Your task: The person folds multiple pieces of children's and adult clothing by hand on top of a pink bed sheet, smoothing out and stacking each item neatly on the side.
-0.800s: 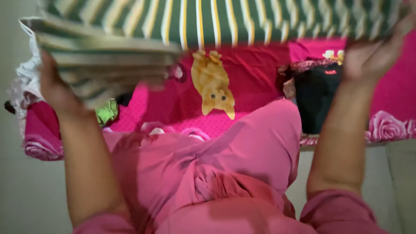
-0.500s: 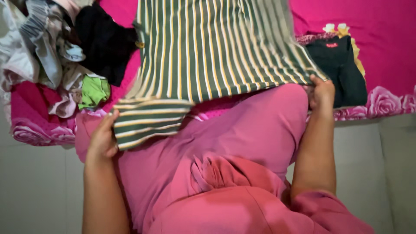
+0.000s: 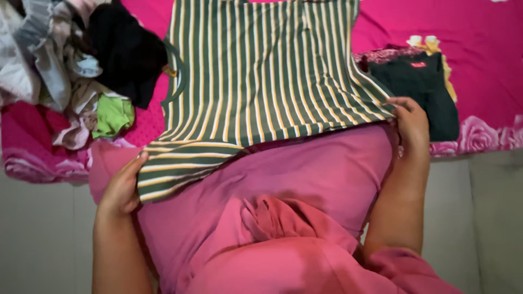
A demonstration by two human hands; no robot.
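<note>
Head view, looking straight down: green striped shirt (image 3: 261, 71) with white and yellow stripes lies spread flat on the pink bedsheet (image 3: 474, 27), filling the centre from 12 o'clock down to the middle, its hem reaching the bed edge against the person's pink garment (image 3: 283, 185). Left hand (image 3: 122, 188) at 8 o'clock, fingers closed on the shirt's lower left corner, which is folded back over itself and hangs off the bed onto the pink garment. Right hand (image 3: 411, 122) at 3 o'clock, fingers pinched on the lower right hem corner, that corner lying flat. Hands well apart, one at each end of the hem. Folded dark green garment (image 3: 417, 90) with a small red label at 2 o'clock, just beside the right hand, stacked on other folded pieces. Heap of unfolded clothes (image 3: 49, 71) at 10 o'clock, with a black garment (image 3: 125, 49) touching the shirt's left edge and a light green piece (image 3: 111, 115) below it. Pale floor (image 3: 43, 239) at 7 o'clock.
</note>
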